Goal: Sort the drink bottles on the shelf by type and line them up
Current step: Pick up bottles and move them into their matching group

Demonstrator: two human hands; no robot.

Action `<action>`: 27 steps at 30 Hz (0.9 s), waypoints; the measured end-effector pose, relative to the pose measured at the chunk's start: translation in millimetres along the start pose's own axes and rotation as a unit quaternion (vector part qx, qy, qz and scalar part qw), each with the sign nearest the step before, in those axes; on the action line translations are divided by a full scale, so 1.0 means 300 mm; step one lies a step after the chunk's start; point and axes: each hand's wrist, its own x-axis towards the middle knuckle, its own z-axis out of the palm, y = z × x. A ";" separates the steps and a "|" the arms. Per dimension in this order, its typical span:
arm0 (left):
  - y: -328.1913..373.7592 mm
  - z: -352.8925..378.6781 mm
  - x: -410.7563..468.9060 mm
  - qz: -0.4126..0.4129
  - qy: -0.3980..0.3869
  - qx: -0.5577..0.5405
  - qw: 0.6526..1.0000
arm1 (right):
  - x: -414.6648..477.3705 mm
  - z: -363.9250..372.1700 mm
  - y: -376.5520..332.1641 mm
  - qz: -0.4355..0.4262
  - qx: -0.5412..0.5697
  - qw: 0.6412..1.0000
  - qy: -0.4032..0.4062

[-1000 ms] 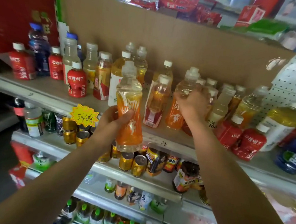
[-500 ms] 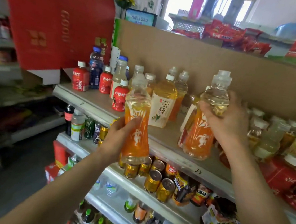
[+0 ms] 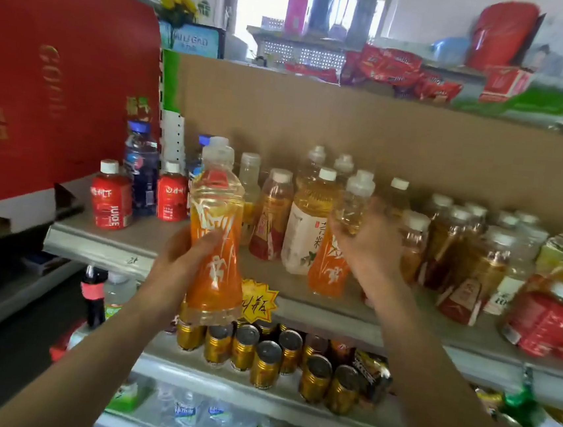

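Note:
My left hand (image 3: 179,265) grips an orange-labelled drink bottle (image 3: 215,241) and holds it upright in front of the shelf (image 3: 105,248). My right hand (image 3: 369,249) is closed on the upper part of a second orange-labelled bottle (image 3: 331,266), whose base is at the shelf surface, right of a white-labelled tea bottle (image 3: 306,229). Two small red juice bottles (image 3: 111,197) and a dark blue bottle (image 3: 141,172) stand at the shelf's left end. Amber tea bottles (image 3: 449,243) crowd the right half, with red bottles (image 3: 548,318) at the far right.
A cardboard sheet (image 3: 350,130) backs the shelf. A red box (image 3: 55,81) stands to the left. Below are gold cans (image 3: 266,360), a yellow price tag (image 3: 258,300) and a cola bottle (image 3: 91,295). Snack packets (image 3: 400,70) lie on top.
The view has shifted left along the shelf. My right hand has carried the second orange bottle leftwards and lowered it beside the white-labelled tea bottle. My left hand still holds its bottle.

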 end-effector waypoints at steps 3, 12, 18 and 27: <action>0.014 -0.022 0.050 -0.010 -0.041 0.014 0.999 | 0.002 0.037 -0.018 0.035 -0.003 0.999 0.019; -0.007 -0.026 0.133 -0.016 -0.076 0.004 0.997 | 0.095 0.100 -0.053 0.080 -0.037 0.996 0.010; -0.022 -0.032 0.146 -0.014 -0.079 0.006 0.997 | 0.156 0.140 -0.028 0.089 0.005 0.996 0.019; -0.026 -0.020 0.144 0.001 -0.064 0.006 0.998 | 0.147 0.131 -0.099 -0.107 -0.137 0.975 0.140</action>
